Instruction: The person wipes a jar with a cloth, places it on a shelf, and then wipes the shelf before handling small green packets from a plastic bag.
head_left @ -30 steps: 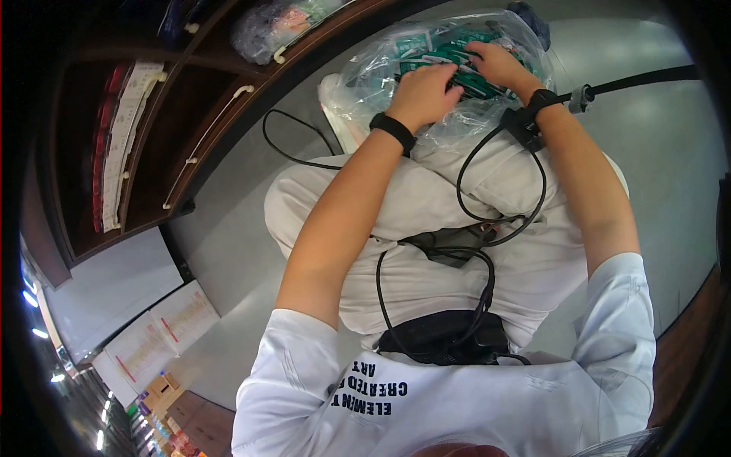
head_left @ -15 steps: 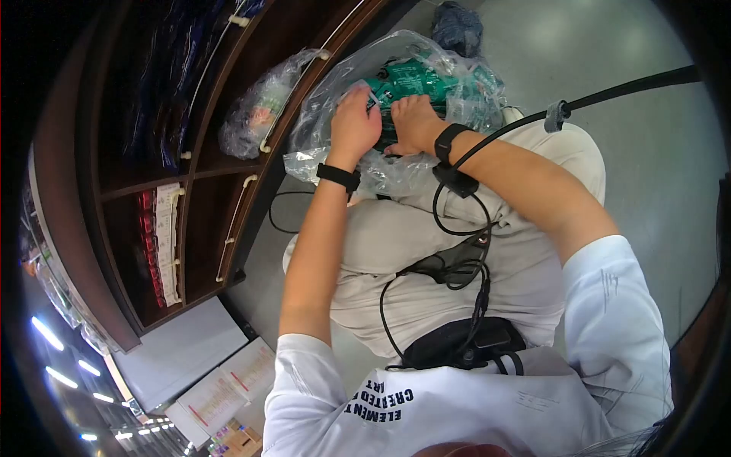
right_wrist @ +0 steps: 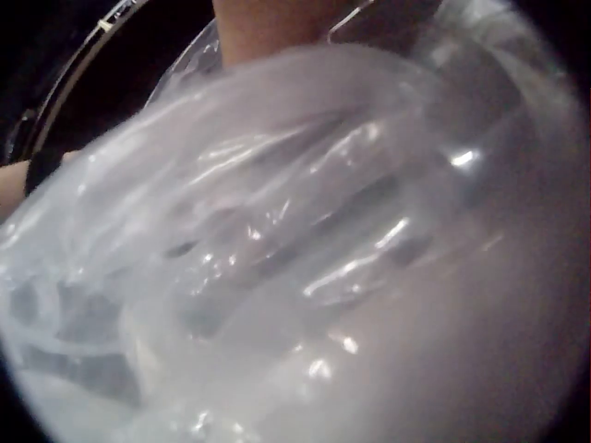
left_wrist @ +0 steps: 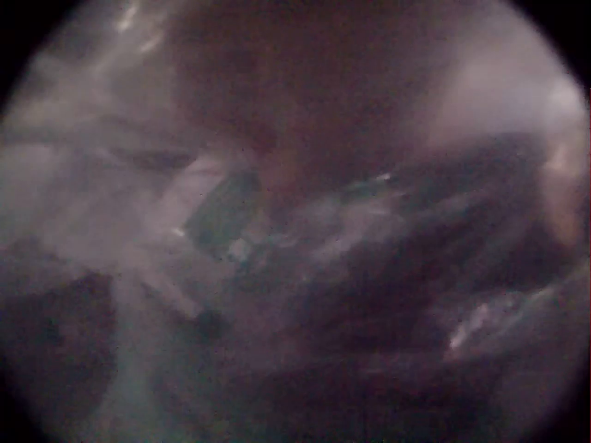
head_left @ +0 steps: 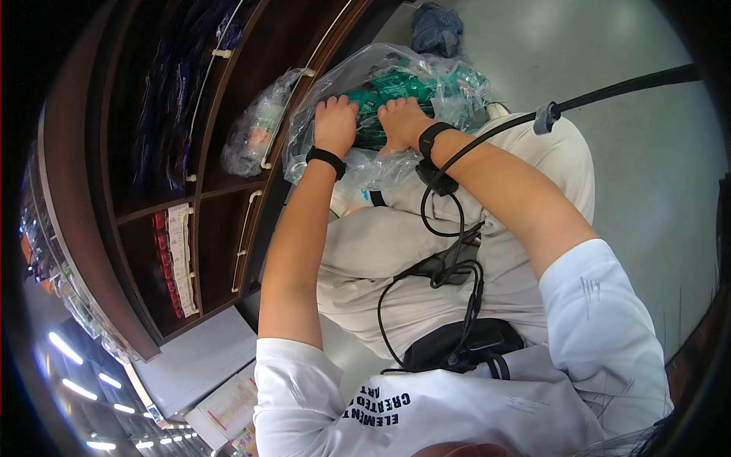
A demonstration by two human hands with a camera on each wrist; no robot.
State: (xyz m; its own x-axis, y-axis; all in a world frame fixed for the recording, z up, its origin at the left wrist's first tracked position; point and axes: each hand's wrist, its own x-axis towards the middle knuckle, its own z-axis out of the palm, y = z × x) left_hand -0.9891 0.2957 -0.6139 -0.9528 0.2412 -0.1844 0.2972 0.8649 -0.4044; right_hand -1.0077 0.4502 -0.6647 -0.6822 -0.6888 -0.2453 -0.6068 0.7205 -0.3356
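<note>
A clear plastic bag (head_left: 305, 116) holding many green packets (head_left: 403, 81) lies beyond the person's crossed legs. Inside its opening, the left hand (head_left: 336, 126) is at the left with fingers bent down over the packets; whether they grip one is hidden. The right hand (head_left: 403, 124) rests on the packets beside it, fingers spread and thumb apart. Dim and blurred, the left wrist view shows a green packet (left_wrist: 222, 217) amid plastic. Crumpled clear plastic (right_wrist: 231, 203) fills most of the right wrist view, hiding the right hand's fingertips.
Dark wooden shelves (head_left: 156, 206) stand close on the left, with a bagged item (head_left: 263, 126) on one. A dark blue bundle (head_left: 437, 30) lies on the floor past the bag. Black cables (head_left: 609, 87) run from the right arm and across the lap.
The view has swung, bringing more shelving in. Both hands have shifted over the packets; the left fingers, raised near the bag's left side half a second ago, now bend down among the packets.
</note>
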